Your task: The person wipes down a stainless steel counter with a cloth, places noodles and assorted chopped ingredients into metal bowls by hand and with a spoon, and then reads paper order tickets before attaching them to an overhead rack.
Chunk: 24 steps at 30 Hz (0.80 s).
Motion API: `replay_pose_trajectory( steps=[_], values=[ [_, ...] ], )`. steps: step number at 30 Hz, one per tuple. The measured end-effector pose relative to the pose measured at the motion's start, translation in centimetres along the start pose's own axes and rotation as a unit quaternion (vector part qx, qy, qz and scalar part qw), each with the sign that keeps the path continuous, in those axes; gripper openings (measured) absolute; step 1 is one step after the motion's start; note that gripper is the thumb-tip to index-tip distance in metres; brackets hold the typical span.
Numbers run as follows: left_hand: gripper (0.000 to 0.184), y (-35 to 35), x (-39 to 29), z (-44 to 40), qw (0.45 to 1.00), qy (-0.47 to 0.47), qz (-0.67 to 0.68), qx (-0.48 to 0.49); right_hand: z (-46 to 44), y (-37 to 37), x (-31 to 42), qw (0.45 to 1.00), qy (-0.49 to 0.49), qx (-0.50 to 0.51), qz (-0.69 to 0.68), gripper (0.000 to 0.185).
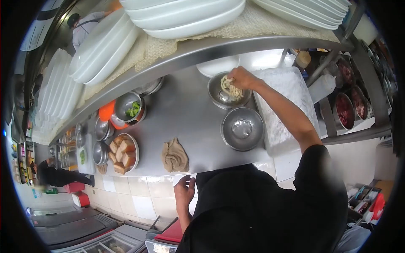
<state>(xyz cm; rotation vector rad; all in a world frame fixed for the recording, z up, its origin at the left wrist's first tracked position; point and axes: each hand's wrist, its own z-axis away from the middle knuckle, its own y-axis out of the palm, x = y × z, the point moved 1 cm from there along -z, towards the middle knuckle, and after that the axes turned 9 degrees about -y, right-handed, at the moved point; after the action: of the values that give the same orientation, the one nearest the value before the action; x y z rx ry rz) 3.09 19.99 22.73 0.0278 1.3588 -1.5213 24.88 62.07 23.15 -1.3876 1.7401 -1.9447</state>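
My right hand (242, 78) is closed around a clump of pale noodles (230, 89), some strands dangling. Beneath it is a steel bowl (215, 99) at the far side of the counter, and the noodles hang inside its rim. Nearer to me stands a second steel bowl (255, 141) with nothing visible in it. My left hand (184, 193) hangs beside my body, below the counter's front edge, with loosely bent fingers and nothing in it. The closest thing to it on the counter is a crumpled brown cloth (175, 156).
A white cutting board (282, 122) lies right of the bowls. Leftward are a bowl of bread chunks (136, 154) and a pot with greens (120, 101). Overhead, a steel shelf (198, 54) carries stacked white plates (185, 23). Two other people (86, 28) are off to the left.
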Motion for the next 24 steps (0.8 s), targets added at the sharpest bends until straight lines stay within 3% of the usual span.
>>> replay_pose_trajectory(
  steps=[2,4,8,11,13,19,24],
  values=[
    [0.032,0.1,-0.5,-0.6,1.000,0.004,-0.001,0.010,0.3,-1.5,1.3,0.998,-0.013,0.044,0.038,0.028],
    [0.026,0.0,-2.1,-1.0,0.998,0.052,-0.039,0.010,0.5,-1.6,0.9,0.992,-0.098,-0.076,-0.013,0.017],
    [0.026,0.2,-4.2,-2.1,0.996,0.081,-0.031,0.020,0.9,-2.7,1.3,0.994,-0.090,-0.059,-0.013,0.020],
    [0.027,0.7,-5.3,-2.7,0.994,0.106,-0.025,0.019,1.1,-3.1,1.8,0.988,-0.094,-0.106,-0.056,0.027],
    [0.027,1.1,-6.0,-2.8,0.993,0.114,-0.019,0.021,1.1,-4.5,3.3,0.998,-0.003,-0.042,-0.050,0.033],
    [0.028,2.0,-6.3,-2.7,0.993,0.105,-0.025,0.045,1.1,-4.6,2.6,0.988,-0.080,-0.109,-0.072,0.023],
    [0.027,2.2,-5.8,-3.3,0.993,0.105,-0.027,0.039,1.6,-5.7,3.7,0.992,-0.053,-0.080,-0.088,0.021]
  ],
)
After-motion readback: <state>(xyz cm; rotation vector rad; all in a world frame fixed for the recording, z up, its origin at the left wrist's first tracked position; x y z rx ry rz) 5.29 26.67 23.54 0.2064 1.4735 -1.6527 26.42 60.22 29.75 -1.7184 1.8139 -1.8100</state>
